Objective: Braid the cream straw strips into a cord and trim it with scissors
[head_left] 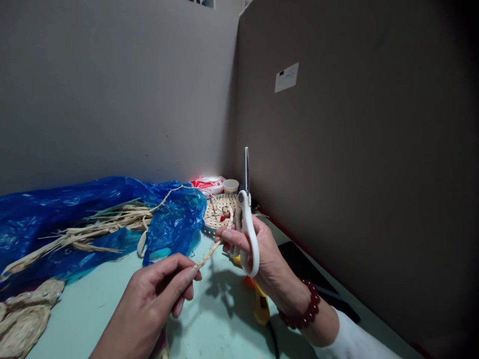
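Observation:
My right hand (262, 254) is closed around the white handles of a pair of scissors (247, 219), blades together and pointing up. Its fingertips also pinch a thin braided straw cord (209, 253). My left hand (157, 294) pinches the lower end of the same cord between thumb and fingers. The cord runs taut between the two hands above the pale green tabletop (217, 319). A red bead bracelet (305, 311) circles my right wrist.
A blue plastic sheet (75, 209) holds loose straw strands (101, 224) at left. Woven straw pieces (26, 314) lie at the near left. A round woven mat (219, 209), a small cup (231, 185) and a red-white packet (207, 183) sit at the corner. A yellow tool (261, 306) lies under my right hand.

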Action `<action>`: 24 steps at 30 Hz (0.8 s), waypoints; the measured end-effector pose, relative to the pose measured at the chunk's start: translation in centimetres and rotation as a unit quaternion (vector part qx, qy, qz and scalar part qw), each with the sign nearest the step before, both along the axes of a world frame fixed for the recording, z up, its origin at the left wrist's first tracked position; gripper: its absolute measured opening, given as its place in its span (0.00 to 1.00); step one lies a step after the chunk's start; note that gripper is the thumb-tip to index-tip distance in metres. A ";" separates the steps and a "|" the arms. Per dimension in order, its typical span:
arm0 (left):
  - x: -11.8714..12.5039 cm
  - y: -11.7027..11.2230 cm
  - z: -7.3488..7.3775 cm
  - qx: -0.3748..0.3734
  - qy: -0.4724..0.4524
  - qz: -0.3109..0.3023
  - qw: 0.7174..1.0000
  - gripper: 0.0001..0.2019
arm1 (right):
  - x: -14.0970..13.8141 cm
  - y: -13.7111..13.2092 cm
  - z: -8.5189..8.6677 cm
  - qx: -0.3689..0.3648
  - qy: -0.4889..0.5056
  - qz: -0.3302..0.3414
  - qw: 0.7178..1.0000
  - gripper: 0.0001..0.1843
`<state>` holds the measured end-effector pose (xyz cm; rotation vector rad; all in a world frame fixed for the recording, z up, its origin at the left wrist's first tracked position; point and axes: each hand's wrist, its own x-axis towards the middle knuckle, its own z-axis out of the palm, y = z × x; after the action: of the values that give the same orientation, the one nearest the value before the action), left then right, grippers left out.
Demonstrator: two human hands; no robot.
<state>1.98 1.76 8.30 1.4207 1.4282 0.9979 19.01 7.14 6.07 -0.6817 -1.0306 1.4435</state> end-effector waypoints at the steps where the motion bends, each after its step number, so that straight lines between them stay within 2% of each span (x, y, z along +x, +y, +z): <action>1: -0.1 0.0 0.1 0.009 0.009 0.004 1.000 0.14 | 0.1 0.0 0.1 -0.004 0.001 -0.004 1.000 0.18; 4: 0.0 0.0 0.4 0.027 0.022 0.005 0.999 0.14 | 0.0 0.1 -0.1 -0.007 0.010 0.001 1.000 0.19; 10: 0.4 0.0 0.3 0.013 -0.017 -0.011 1.000 0.13 | -0.7 -0.3 -0.8 -0.009 0.037 0.032 0.999 0.20; 14: -0.3 0.2 0.2 0.049 0.040 0.011 0.998 0.12 | -0.7 -0.7 -0.4 0.007 0.032 0.041 0.999 0.19; 18: -0.9 0.3 -0.1 0.104 0.105 -0.008 0.989 0.08 | -0.6 -0.7 0.1 -0.001 0.038 0.031 0.999 0.20; 20: -0.8 0.2 -0.1 0.104 0.093 0.001 0.990 0.07 | -0.6 -0.7 0.0 -0.009 0.045 0.031 0.998 0.21; 24: 0.0 -0.1 0.0 0.078 0.003 0.027 0.997 0.08 | -1.0 -0.9 -0.6 -0.017 0.060 0.044 0.997 0.21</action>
<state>2.02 1.68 8.32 1.5049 1.4236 1.1628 17.99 6.20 5.48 -0.5725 -0.9540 1.5626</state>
